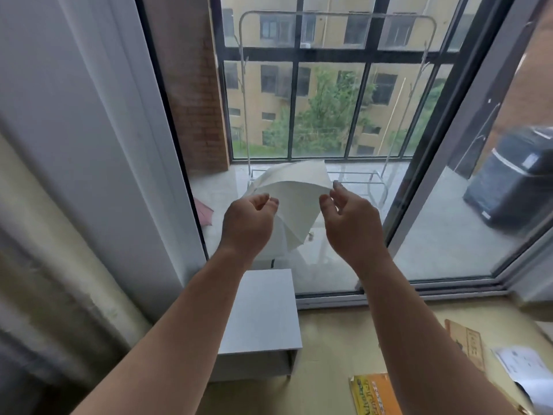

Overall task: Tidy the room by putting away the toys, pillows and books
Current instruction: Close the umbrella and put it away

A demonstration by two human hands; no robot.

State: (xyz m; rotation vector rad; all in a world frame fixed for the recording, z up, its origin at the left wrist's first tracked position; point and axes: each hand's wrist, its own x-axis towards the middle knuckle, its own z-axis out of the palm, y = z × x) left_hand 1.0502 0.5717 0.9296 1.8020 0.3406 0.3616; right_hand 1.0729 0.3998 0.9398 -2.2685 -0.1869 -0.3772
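My left hand [250, 223] is raised in front of the glass door, fingers curled in with nothing visible in them. Level with it, my right hand [348, 217] is spread and empty. Between and beyond the hands lies a white umbrella-like object [294, 202], apparently on the balcony floor behind the glass. An orange book [374, 393] lies on the yellow floor at lower right. A brown book [466, 345] and white papers [520, 363] lie further right. No toys or pillows are in view.
A small white-grey side table [260, 313] stands under my left forearm by the door rail. Pale curtains [74, 175] hang at the left. A metal clothes rack [338, 16] and a black appliance [517, 181] stand on the balcony.
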